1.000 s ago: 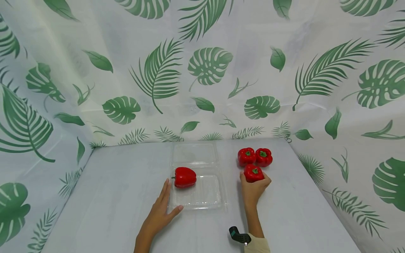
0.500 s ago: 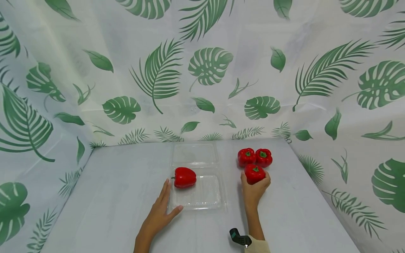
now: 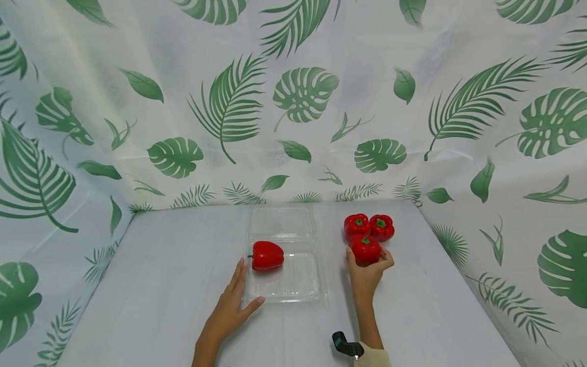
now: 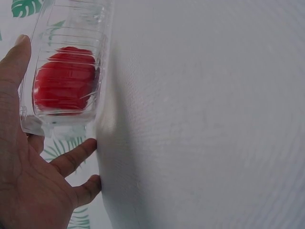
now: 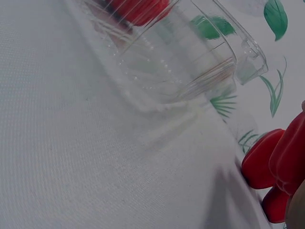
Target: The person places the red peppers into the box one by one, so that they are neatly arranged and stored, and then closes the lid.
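A red bell pepper (image 3: pixel 366 251) is gripped between the thumb and fingers of my right hand (image 3: pixel 365 279), stem upward. It overlaps two more red bell peppers just behind it, a left one (image 3: pixel 356 224) and a right one (image 3: pixel 382 228). Another bell pepper (image 3: pixel 267 256) lies on its side in the left part of a clear plastic clamshell container (image 3: pixel 298 278). My left hand (image 3: pixel 228 312) has its fingers straight along the container's left side, thumb at the near left corner. In the right wrist view the held pepper (image 5: pixel 291 155) shows only at the edge.
The container's hinged lid (image 3: pixel 282 223) lies folded back, away from me. A white cloth covers the table (image 3: pixel 174 265). Leaf-printed sheets (image 3: pixel 321 46) rise behind and at both sides. A black wrist device (image 3: pixel 347 346) sits at my right sleeve (image 3: pixel 372 357).
The pepper in my right hand has shifted slightly left and away from me, its stem leaning farther back. My left hand, the container and the other peppers have stayed in place.
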A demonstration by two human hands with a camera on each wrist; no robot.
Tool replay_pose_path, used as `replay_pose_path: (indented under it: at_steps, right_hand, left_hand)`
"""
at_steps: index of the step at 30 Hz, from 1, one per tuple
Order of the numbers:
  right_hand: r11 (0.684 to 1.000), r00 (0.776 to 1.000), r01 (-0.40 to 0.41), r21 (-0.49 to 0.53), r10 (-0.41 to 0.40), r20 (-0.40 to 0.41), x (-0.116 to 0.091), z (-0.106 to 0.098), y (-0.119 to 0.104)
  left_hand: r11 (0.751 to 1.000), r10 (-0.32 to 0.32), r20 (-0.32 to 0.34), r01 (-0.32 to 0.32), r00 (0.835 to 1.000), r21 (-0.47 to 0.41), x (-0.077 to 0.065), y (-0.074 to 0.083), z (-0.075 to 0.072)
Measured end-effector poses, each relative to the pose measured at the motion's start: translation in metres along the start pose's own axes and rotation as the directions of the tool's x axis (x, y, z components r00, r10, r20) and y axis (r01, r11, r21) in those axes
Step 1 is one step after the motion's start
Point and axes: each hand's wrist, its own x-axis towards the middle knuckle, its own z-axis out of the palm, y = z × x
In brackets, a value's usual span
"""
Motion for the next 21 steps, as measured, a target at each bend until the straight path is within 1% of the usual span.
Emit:
replay_pose_path:
  at_steps: [6,12,18,21]
  right_hand:
    - [1.000,0.997,0.025,0.015,-0.026,0.067,-0.002,-0.002,-0.002]
    - [0.998,0.991,0.063,0.021,-0.065,0.121,-0.002,-0.001,-0.005]
    - [0.994,0.971,0.109,0.017,-0.110,0.214,-0.001,0.001,-0.010]
    - [0.993,0.961,0.113,0.037,-0.119,0.251,-0.001,0.001,-0.012]
  left_hand:
    - [1.000,0.022,-0.012,-0.022,1.000,0.013,0.000,0.000,0.000]
    - [1.000,0.003,0.001,-0.003,1.000,0.022,0.001,-0.001,0.000]
    - [1.000,-0.012,0.014,0.012,1.000,0.021,0.002,-0.001,0.000]
    - [1.000,-0.011,0.015,0.010,1.000,0.017,0.002,-0.001,0.000]
